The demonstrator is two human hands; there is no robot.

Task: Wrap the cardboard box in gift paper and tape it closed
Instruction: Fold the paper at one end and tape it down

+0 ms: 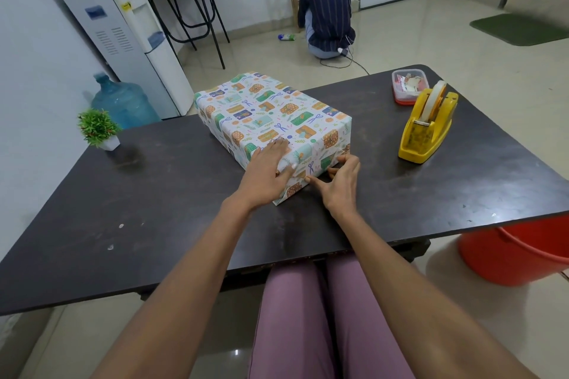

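Observation:
The box [271, 115], covered in white gift paper printed with small presents and scissors, lies at an angle in the middle of the dark table [154, 194]. My left hand [268, 172] lies flat over its near top corner, fingers straight, pressing the paper down. At the near end face, my right hand [340, 184] pinches the lower paper flap [292, 191] between thumb and fingers, down at the table surface. The yellow tape dispenser [428, 129] stands to the right of the box, apart from both hands.
A clear lidded container with a red base [408, 86] sits behind the dispenser. A small potted plant [98, 129] stands at the table's left edge. An orange bucket [517, 255] is on the floor at right. A person [326, 12] crouches on the floor beyond the table.

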